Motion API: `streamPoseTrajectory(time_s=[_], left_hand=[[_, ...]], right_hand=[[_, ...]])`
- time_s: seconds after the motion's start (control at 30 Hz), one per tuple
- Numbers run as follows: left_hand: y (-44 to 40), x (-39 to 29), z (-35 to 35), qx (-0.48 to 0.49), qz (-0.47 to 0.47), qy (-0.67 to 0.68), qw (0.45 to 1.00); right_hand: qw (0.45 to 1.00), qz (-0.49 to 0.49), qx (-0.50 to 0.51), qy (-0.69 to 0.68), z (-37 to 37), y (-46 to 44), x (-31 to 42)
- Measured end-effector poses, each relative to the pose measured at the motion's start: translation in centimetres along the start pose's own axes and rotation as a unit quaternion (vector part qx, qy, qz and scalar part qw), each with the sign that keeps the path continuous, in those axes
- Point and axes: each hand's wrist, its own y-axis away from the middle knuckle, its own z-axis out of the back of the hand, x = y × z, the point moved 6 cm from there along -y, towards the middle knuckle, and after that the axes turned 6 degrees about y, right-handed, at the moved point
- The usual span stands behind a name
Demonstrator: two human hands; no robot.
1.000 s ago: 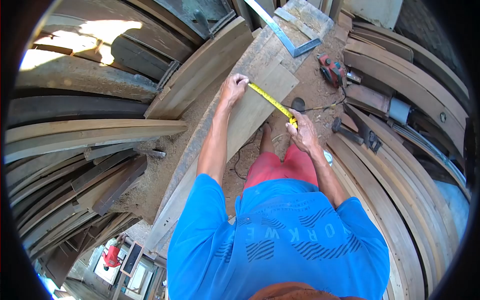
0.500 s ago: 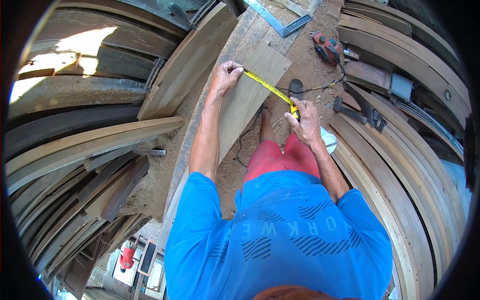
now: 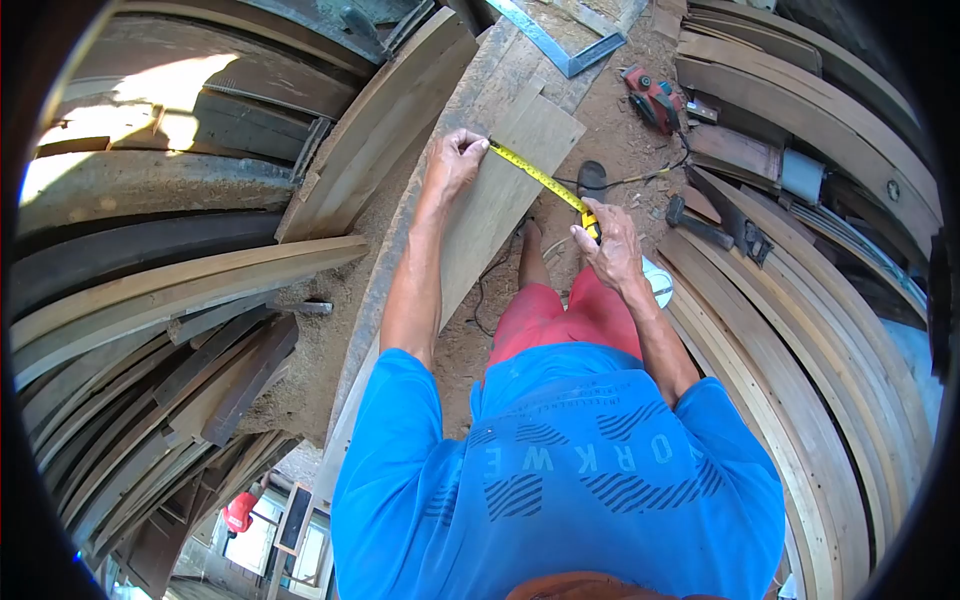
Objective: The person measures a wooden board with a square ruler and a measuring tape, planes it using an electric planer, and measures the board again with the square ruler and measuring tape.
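Note:
A yellow tape measure (image 3: 540, 178) is stretched between my two hands, its blade drawn out. My left hand (image 3: 458, 160) pinches the blade's end above the far edge of a wooden board (image 3: 510, 190). The black and yellow case sits in the fingers of my right hand (image 3: 612, 245), out past the board's near edge. The blade crosses over the board at a slant. The board lies on a long, worn workbench (image 3: 478, 85). Whether the blade touches the board, I cannot tell.
A metal square frame (image 3: 570, 62) lies at the bench's far end. On the ground to the right are a red power tool (image 3: 655, 100) with a cord and a hammer (image 3: 698, 222). Timber stacks (image 3: 780, 330) line both sides. A person in red (image 3: 238, 512) is at lower left.
My hands and the tape measure stay almost where they were, with only a slight shift of the view. The person in red at lower left has moved up and left.

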Motion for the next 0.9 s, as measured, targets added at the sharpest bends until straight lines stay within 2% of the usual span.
streamPoseTrajectory(time_s=[0.1, 0.17, 0.2, 0.33, 0.43, 0.53, 0.63, 0.73, 0.9], left_hand=[[5.7, 1.7, 0.8, -0.142, -0.104, -0.111, 0.978], [11.7, 3.8, 1.5, -0.159, -0.159, -0.244, 0.944], [14.8, 5.7, 2.2, -0.152, -0.123, -0.248, 0.949], [24.3, 14.6, 7.0, -0.172, 0.022, -0.273, 0.946], [30.9, 17.2, 8.7, -0.229, 0.145, -0.270, 0.924], [35.8, 19.7, 5.3, -0.348, 0.199, -0.293, 0.868], [37.0, 22.3, 0.4, -0.387, 0.258, -0.245, 0.851], [36.0, 21.3, 0.3, -0.386, 0.272, -0.189, 0.861], [36.0, 20.0, 1.3, -0.319, 0.311, -0.156, 0.882]], right_hand=[[0.999, 0.017, -0.009, -0.050, 0.1, -0.9, 0.1], [0.997, 0.011, -0.012, -0.076, 0.8, -1.1, 1.0], [0.997, -0.014, 0.011, -0.070, 1.3, -1.3, 1.4], [0.999, 0.031, 0.022, -0.031, 1.2, -2.5, 2.8], [0.994, 0.045, 0.078, -0.056, 0.4, -3.1, 4.0], [0.987, 0.121, 0.107, -0.003, 0.1, -3.7, 6.1], [0.968, 0.207, 0.103, 0.092, -1.1, -4.6, 7.7], [0.941, 0.285, 0.098, 0.154, -2.2, -6.0, 10.0], [0.923, 0.287, 0.153, 0.203, -2.8, -6.9, 10.1]])
